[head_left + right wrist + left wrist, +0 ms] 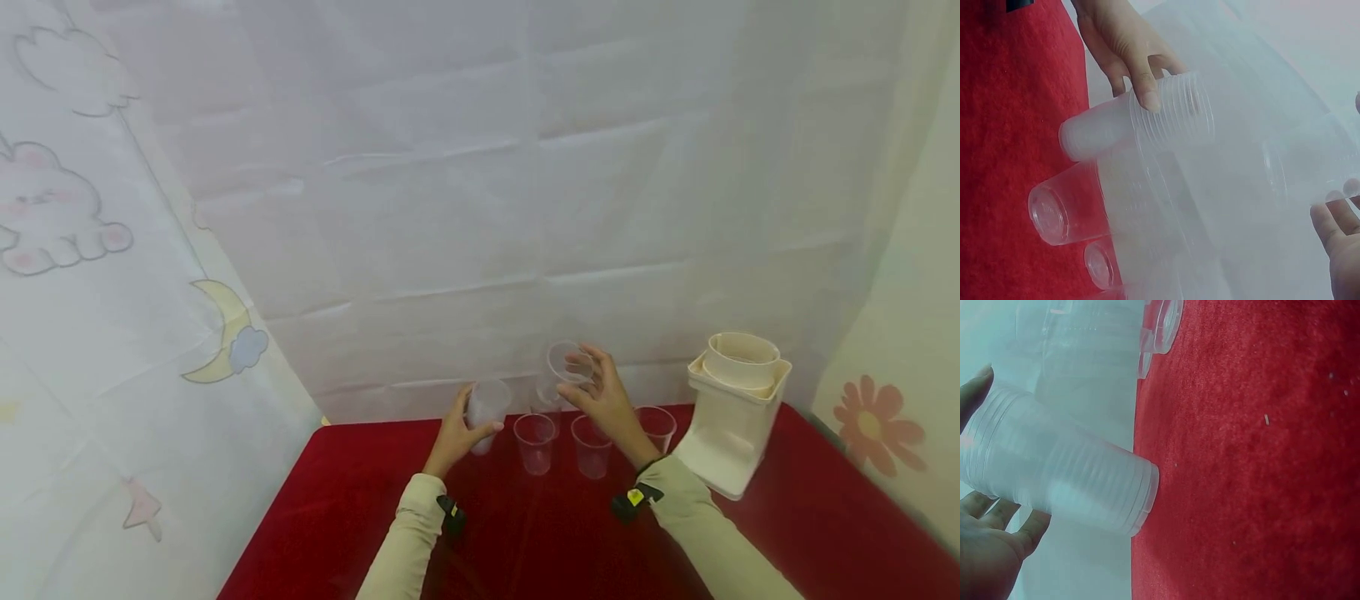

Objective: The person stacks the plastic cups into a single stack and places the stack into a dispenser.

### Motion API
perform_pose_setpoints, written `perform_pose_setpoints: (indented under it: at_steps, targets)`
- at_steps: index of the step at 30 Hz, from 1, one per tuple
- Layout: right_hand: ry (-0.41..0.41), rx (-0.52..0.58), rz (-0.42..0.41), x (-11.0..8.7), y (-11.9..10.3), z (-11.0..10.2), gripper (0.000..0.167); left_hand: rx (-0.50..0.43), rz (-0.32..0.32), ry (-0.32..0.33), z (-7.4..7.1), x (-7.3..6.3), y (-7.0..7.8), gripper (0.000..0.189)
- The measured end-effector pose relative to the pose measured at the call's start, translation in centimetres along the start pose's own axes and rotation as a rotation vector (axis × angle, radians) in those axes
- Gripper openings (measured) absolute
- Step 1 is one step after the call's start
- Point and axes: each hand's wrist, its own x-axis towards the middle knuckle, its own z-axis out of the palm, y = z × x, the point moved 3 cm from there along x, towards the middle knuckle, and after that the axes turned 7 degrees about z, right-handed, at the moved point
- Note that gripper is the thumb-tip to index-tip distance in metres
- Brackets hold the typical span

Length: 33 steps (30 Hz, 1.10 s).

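Note:
My left hand (453, 433) grips a stack of nested clear plastic cups (489, 404), thumb on one side and fingers on the other. In the left wrist view the stack (1079, 456) is tilted, its base close to the red cloth. My right hand (602, 400) holds a single clear plastic cup (564, 357) raised above the table, fingers and thumb around its sides. Below it, clear cups stand upright: one in front (535, 450), another beside it (592, 457), and a third (657, 423) partly hidden behind my right wrist. A further cup (546, 404) shows faintly behind the front ones.
A cream plastic container (731, 433) with a round collar on top stands at the right of the red-covered table (345, 500). A white cloth backdrop (420, 250) hangs directly behind the cups, and printed cloth panels flank both sides.

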Motion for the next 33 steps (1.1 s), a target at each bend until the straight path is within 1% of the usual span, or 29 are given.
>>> perform_pose_setpoints:
  at_steps: [1, 5, 13, 19, 25, 30, 33]
  targets:
    - [-0.002, -0.003, -0.004, 0.0, 0.4, 0.0, 0.076, 0.001, 0.006, -0.002, 0.0, 0.0, 0.0, 0.079]
    - [-0.008, -0.006, 0.005, 0.0, 0.6, 0.3, 0.076, 0.002, 0.019, -0.008, 0.0, -0.1, 0.1, 0.078]
    - [-0.036, 0.006, -0.006, 0.6, 0.2, 1.0, 0.076, -0.001, 0.017, 0.011, -0.2, -0.1, 0.1, 0.078]
    - [-0.034, 0.024, -0.008, 0.9, 0.0, 1.8, 0.074, -0.005, 0.018, 0.006, -0.2, 0.1, 0.1, 0.079]
    - [-0.041, 0.008, -0.015, 1.2, 0.1, 2.7, 0.076, 0.004, 0.025, 0.017, -0.2, 0.1, 0.2, 0.077]
    - [-0.044, 0.002, -0.033, 1.4, 0.5, 3.1, 0.076, -0.007, 0.035, 0.004, -0.1, 0.0, 0.0, 0.077]
    - [-0.039, 0.004, -0.026, 1.3, 0.6, 3.2, 0.077, -0.004, 0.038, -0.002, 0.0, -0.1, 0.0, 0.077]
